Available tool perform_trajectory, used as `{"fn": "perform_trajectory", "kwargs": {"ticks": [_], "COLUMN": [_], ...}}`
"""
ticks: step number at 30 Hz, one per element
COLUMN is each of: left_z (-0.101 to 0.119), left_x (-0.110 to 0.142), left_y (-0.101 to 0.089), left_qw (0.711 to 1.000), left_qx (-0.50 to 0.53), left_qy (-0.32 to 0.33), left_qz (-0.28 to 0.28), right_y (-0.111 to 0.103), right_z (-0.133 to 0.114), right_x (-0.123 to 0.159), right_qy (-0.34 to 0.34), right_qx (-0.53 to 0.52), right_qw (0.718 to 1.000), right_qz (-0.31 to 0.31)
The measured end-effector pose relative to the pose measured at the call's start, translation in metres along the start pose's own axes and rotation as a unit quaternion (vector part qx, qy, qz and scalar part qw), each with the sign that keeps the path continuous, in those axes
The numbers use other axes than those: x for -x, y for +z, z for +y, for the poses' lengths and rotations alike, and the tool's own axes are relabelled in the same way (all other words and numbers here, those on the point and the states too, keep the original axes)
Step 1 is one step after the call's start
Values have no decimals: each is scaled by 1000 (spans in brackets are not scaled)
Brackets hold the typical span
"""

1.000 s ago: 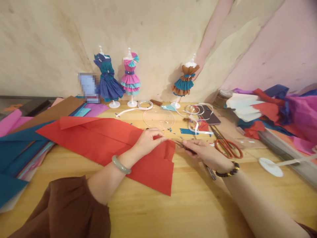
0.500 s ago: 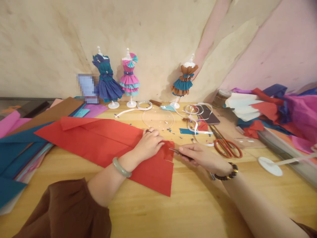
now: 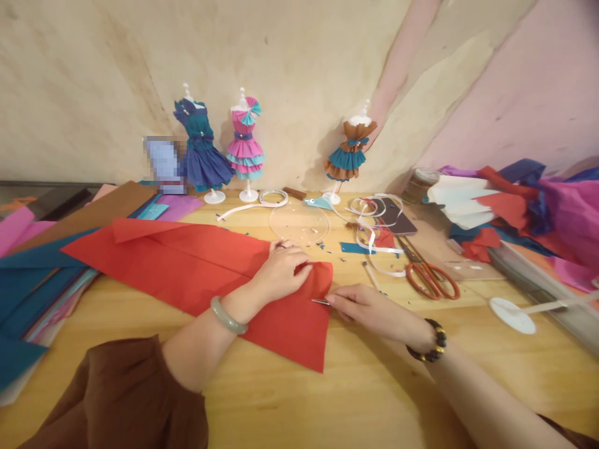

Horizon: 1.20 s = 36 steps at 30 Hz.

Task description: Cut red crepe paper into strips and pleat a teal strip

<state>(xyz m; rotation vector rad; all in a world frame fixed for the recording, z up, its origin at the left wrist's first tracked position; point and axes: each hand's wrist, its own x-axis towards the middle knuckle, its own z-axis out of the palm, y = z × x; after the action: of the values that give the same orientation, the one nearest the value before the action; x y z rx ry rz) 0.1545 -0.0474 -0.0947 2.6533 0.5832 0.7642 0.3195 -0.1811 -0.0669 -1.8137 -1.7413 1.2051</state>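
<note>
A large sheet of red crepe paper (image 3: 187,265) lies across the wooden table (image 3: 365,380). My left hand (image 3: 283,271) presses down on its right part, fingers bent and pinching the paper near a slit. My right hand (image 3: 369,308) is closed round a small metal cutting tool (image 3: 321,302), whose tip pokes into the paper's right edge just below the left hand's fingertips. Most of the tool is hidden under the hand.
Three small mannequins in paper dresses (image 3: 246,146) stand by the wall; another person's arm (image 3: 397,68) touches the brown and teal one (image 3: 349,156). Orange-handled scissors (image 3: 430,277), white ribbon (image 3: 374,240), a clear disc (image 3: 299,223) and paper stacks (image 3: 47,274) lie around.
My right hand has slid down and left with the tool, its tip now further into the red paper's edge. My left hand shifted slightly to hold the paper by the cut.
</note>
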Motion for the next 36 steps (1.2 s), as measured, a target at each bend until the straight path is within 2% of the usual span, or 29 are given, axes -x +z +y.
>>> {"fn": "perform_trajectory", "kwargs": {"ticks": [6,13,17,24,31,36], "left_z": [0,1,2,2,1,0], "left_x": [0,0,0,0,0,1], "left_y": [1,-2,-3,-2,-2,-2], "left_qw": [1000,999,998,996,992,992], "left_qx": [20,40,46,62,71,79], "left_qy": [-4,5,8,16,26,27], "left_qz": [11,29,29,67,96,98], "right_y": [11,11,13,21,15,13], "right_z": [-3,-1,-1,-5,-1,-1], "right_x": [-4,-5,-5,-8,-7,-9], "right_qy": [-22,7,6,-9,-8,-45], "right_qx": [26,45,41,15,11,24], "right_qw": [998,998,998,998,998,996], "right_qz": [44,47,48,62,65,67]}}
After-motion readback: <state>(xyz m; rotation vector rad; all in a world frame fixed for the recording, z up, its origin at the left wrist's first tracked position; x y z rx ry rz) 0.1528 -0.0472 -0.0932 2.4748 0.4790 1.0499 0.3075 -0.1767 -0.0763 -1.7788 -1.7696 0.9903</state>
